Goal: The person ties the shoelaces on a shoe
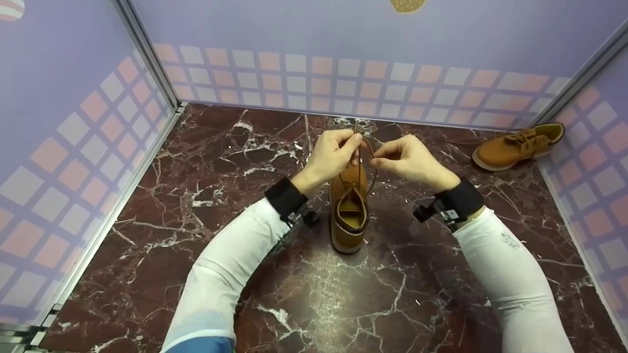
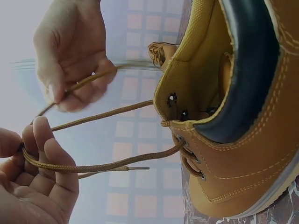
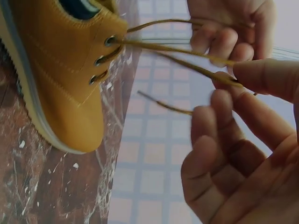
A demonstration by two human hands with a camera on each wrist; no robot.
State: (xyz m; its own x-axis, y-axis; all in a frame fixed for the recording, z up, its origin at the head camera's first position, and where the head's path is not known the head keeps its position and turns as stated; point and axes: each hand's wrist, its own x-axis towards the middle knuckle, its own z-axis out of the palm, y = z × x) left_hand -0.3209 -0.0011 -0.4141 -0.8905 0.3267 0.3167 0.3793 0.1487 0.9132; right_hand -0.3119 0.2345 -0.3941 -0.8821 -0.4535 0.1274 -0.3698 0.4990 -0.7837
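A tan lace-up shoe (image 1: 351,230) stands upright on the marbled surface, its toe pointing away from me. Above the toe end, my left hand (image 1: 332,153) pinches a brown shoelace (image 2: 103,166) between thumb and fingers. The lace runs in a loop round the left fingers in the left wrist view. My right hand (image 1: 411,159), just to the right, pinches another stretch of lace between thumb and forefinger. Both lengths rise from the top eyelets (image 3: 110,40). A tipped lace end (image 3: 148,96) hangs loose below the fingers in the right wrist view.
A second tan shoe (image 1: 515,147), its lace tied, sits at the back right against the side wall. Lilac panels (image 1: 343,29) with pink and white squares enclose the dark red marbled surface (image 1: 206,206) at the back and on both sides.
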